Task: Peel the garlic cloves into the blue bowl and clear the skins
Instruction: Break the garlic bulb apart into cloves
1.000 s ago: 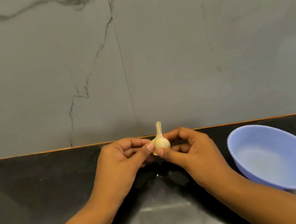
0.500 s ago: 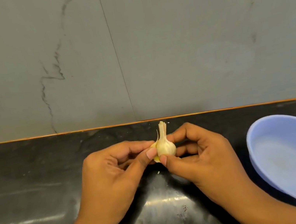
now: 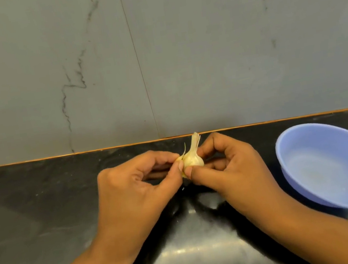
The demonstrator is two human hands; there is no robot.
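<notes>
Head view is showing both hands pinching the garlic [image 3: 192, 159] above the counter [image 3: 44, 209]: right hand [image 3: 224, 169] steadying it, left hand [image 3: 131, 184] prying a clove free; bowl [image 3: 333, 166] is waiting just right, seemingly empty.

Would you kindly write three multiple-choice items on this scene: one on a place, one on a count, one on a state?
1. Where on the counter is the bowl?
A. at the left
B. in the middle
C. at the right

2. How many bowls are in view?
A. one
B. two
C. three

3. The garlic is:
A. lying in the bowl
B. pinched between the left hand and the right hand
C. lying loose on the counter

Answers:
1 C, it stands to the right of both hands.
2 A, only one blue bowl shows.
3 B, thumbs and fingers of both hands grip it.
</notes>
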